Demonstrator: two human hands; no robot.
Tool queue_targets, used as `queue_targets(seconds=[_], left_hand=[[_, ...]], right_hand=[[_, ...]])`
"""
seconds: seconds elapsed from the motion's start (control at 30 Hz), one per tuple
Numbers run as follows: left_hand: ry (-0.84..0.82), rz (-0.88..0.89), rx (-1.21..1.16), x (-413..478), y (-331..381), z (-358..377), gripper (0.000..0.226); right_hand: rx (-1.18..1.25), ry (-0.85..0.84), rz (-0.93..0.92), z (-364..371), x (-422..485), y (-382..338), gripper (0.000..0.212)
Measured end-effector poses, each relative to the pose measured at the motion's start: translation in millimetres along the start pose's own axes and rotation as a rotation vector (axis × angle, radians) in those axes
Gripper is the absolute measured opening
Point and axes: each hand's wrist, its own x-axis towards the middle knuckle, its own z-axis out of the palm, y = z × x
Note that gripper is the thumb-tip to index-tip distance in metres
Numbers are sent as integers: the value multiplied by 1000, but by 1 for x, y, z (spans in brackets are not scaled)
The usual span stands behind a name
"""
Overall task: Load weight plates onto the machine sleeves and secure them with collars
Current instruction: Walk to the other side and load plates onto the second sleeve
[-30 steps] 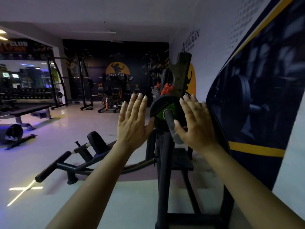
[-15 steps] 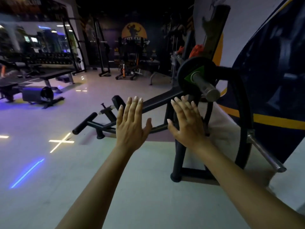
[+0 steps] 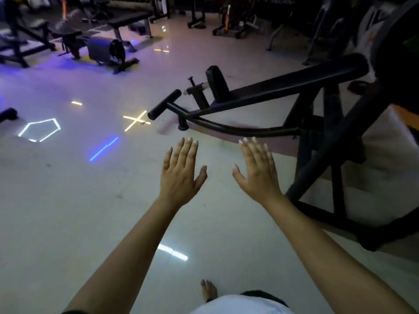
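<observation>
My left hand [image 3: 181,171] and my right hand [image 3: 257,171] are stretched out side by side above the pale floor, backs up, fingers spread, holding nothing. The black frame of the plate-loaded machine [image 3: 317,159] stands to the right of my right hand, not touching it. Its long padded arm [image 3: 283,87] slopes up to the right. A large dark weight plate [image 3: 399,53] is partly in view at the upper right edge, blurred. The sleeve end and any collar are out of view.
A low curved base tube with a roller handle [image 3: 164,107] runs left from the machine across the floor. Benches and a padded roller machine [image 3: 104,49] stand at the back left. Light reflections mark the glossy floor. My bare foot [image 3: 208,291] shows at the bottom.
The view has tilted down and left, so the plate and sleeve have slid out to the upper right. Both hands have dropped away from the plate and stay open.
</observation>
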Motion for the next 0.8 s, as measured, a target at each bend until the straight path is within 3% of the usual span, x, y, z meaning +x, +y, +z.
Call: queue_targets(seconds=[0.47, 0.8], left_hand=[[-146, -272, 38, 67, -113, 106, 58], [-244, -409, 18, 180, -248, 185, 58]], right_hand=[[170, -303, -165, 171, 130, 5, 59], [164, -418, -240, 304, 289, 9, 59]])
